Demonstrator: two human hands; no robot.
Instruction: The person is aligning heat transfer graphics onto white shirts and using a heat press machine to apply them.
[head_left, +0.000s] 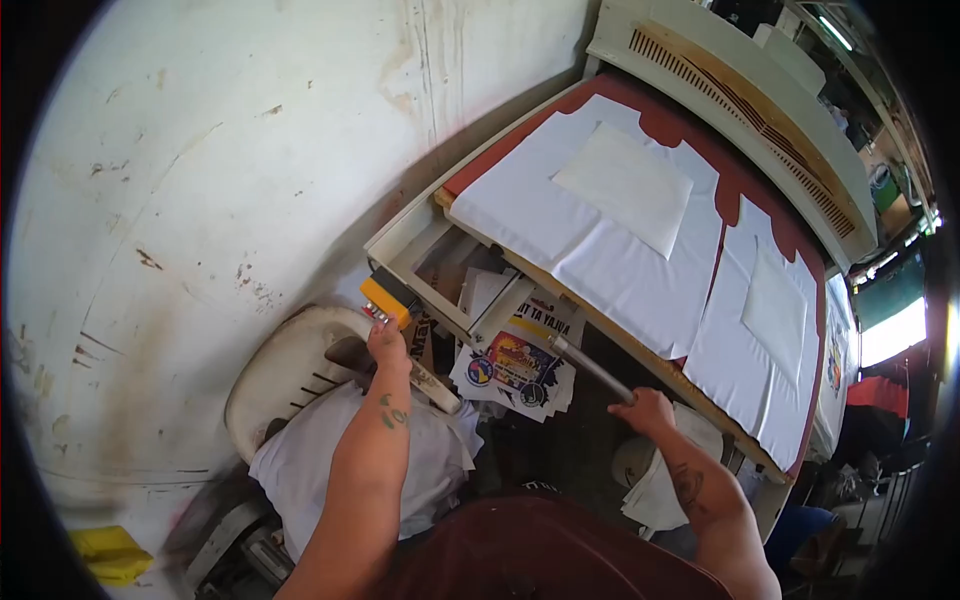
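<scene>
My left hand (388, 341) is at a yellow control box (385, 301) on the near left corner of a large flat press. Its fingers are bent against the lower edge of the box, by the small buttons, and are partly hidden. My right hand (646, 411) is closed round the end of a grey metal bar (592, 370) that sticks out from under the press bed. On the red bed (480, 178) lie two white cut fabric pieces, a larger one (520, 195) and a smaller one (715, 400). A pale paper sheet rests on each, the left sheet (630, 185) and the right sheet (775, 315).
Under the bed, printed paper sheets (520, 365) lie on a shelf. A cream plastic chair (270, 365) with white cloth (330, 460) piled on it stands at left, against the stained wall (200, 200). Behind the bed rises the press's vented cover (740, 110). More white sheets (665, 485) hang near my right forearm.
</scene>
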